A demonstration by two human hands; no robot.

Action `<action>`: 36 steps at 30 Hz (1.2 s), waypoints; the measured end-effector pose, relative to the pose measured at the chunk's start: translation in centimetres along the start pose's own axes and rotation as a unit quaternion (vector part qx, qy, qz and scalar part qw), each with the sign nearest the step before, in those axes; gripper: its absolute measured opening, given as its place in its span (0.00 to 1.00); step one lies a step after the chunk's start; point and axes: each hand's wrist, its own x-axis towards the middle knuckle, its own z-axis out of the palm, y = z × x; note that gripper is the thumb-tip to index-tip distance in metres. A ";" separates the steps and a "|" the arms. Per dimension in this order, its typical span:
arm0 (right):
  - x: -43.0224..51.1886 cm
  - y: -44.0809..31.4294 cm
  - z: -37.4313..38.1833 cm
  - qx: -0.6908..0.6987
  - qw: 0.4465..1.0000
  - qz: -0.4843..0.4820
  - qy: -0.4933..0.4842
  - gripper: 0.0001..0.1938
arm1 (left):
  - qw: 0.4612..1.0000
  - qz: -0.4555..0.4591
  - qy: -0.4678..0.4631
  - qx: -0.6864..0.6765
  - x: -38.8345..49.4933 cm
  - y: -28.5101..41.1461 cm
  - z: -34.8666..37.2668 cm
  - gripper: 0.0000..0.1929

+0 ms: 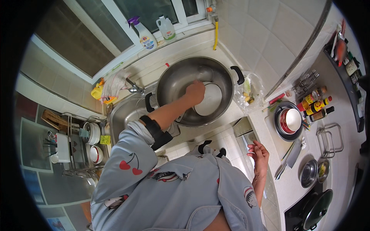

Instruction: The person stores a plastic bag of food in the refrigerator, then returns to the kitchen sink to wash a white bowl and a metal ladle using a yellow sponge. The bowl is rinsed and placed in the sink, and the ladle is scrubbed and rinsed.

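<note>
A large two-handled metal wok [173, 78] rests across the corner of the sink and the countertop. Inside it lies a round, pale dish [209, 101] with a dark rim. My left hand [196, 93] reaches into the wok, its fingers closed at the dish's left rim; the fingertips are partly hidden. A smaller round, shiny piece [205, 73] shows behind the dish, too unclear to name. My right hand [258, 153] hangs near the right counter's edge, fingers loosely curled and apart, holding nothing.
The sink [124, 112] and faucet [136, 88] are left of the wok. A plastic bag of food scraps [249, 92] touches its right. On the right counter are stacked bowls [292, 119], a cleaver [293, 154], metal bowls [308, 173] and a lidded pan [318, 209]. A dish rack [72, 138] stands left.
</note>
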 end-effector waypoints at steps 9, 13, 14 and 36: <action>0.7 -0.2 2.0 -0.020 0.999 0.023 -0.021 0.16 | 0.799 -0.052 -0.276 -0.531 0.7 -8.6 1.5 0.07; 0.9 -0.1 3.0 -0.028 0.999 0.025 -0.039 0.16 | 0.835 0.090 -0.192 -0.507 -0.7 -11.8 1.6 0.07; 0.9 0.0 3.2 -0.030 0.998 0.027 -0.042 0.16 | 0.777 -0.122 -0.239 -0.570 -1.0 -11.5 1.4 0.07; 3.2 -0.7 5.5 -0.043 0.996 0.036 -0.069 0.16 | 0.640 -0.296 -0.276 -0.653 -1.6 -9.8 -1.6 0.07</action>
